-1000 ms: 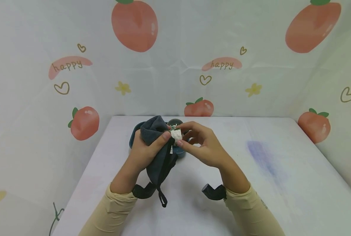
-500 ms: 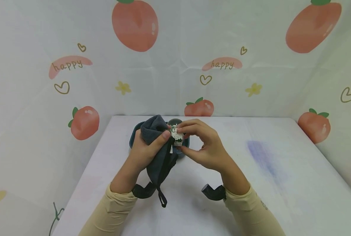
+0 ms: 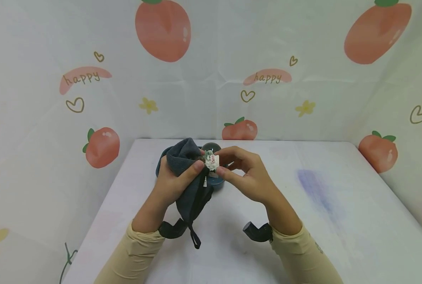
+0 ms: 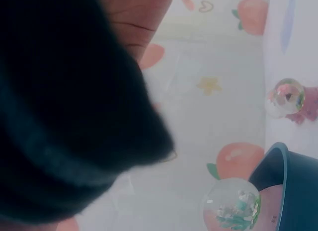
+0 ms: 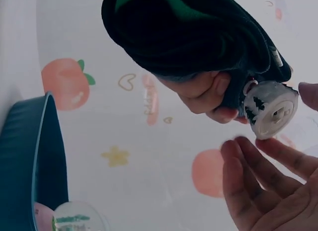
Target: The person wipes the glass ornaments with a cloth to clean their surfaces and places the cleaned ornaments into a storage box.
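Note:
My left hand grips a dark blue cloth bunched round a snow globe, whose ball is hidden in the folds. The globe's white base sticks out to the right, beside my left thumb. In the right wrist view the base shows its round underside and dark tree shapes on its side. My right hand pinches the rim of the base between thumb and index finger, the other fingers curved below it. The cloth's lower end hangs down with a black loop.
Behind the hands stands a blue bin at the table's far side. Inside it is another snow globe with a pink base. A third globe with a pink base stands on the white table beyond the bin.
My right fingers have shifted over the base, lifting and then coming down again, and the base shows a different side. My left hand and the cloth have stayed nearly in place.

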`<state>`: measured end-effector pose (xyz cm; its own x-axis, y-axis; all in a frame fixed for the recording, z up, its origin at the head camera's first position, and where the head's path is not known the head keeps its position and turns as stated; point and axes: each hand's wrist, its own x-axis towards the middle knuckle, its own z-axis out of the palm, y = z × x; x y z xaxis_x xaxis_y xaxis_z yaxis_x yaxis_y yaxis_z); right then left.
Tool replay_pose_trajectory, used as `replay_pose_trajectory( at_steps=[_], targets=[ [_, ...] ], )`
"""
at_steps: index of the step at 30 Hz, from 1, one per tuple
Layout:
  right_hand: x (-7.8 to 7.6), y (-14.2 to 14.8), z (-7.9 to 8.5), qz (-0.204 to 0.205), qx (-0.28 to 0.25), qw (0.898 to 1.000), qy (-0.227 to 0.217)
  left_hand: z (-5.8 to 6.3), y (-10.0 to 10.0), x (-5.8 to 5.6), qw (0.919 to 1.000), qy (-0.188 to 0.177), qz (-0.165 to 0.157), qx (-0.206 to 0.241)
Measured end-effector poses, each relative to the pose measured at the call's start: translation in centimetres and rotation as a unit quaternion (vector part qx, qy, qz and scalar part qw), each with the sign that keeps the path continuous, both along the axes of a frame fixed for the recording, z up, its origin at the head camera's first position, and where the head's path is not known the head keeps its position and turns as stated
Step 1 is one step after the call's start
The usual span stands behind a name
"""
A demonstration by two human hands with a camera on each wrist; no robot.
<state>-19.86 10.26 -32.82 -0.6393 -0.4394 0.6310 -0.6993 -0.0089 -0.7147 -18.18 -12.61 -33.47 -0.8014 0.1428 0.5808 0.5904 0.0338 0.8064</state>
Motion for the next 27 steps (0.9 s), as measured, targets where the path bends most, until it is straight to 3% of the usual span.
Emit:
replay_pose_trajectory(
  at_steps=[4, 8, 12, 19, 27],
  targets=[
    [0.11, -0.09, 0.07, 0.007, 0.003, 1.0, -0.031, 0.07, 0.05, 0.09, 1.0, 0.002, 0.001, -0.005],
    [0.11, -0.14, -0.01, 0.016, -0.013, 0.999, -0.034, 0.03, 0.04, 0.0, 0.9999, 0.004, 0.003, -0.012],
    [0.0, -0.27, -0.14, 0.029, -0.028, 0.999, -0.012, 0.01, -0.08, -0.13, 0.9999, -0.003, 0.007, -0.014],
    [-0.17, -0.53, -0.18, 0.044, -0.049, 0.996, 0.063, 0.02, -0.26, -0.19, 0.9996, -0.025, -0.004, -0.009],
    [-0.06, -0.39, -0.24, 0.033, -0.031, 0.997, 0.061, 0.0, -0.12, -0.08, 0.9994, -0.033, -0.015, 0.0]
  ],
)
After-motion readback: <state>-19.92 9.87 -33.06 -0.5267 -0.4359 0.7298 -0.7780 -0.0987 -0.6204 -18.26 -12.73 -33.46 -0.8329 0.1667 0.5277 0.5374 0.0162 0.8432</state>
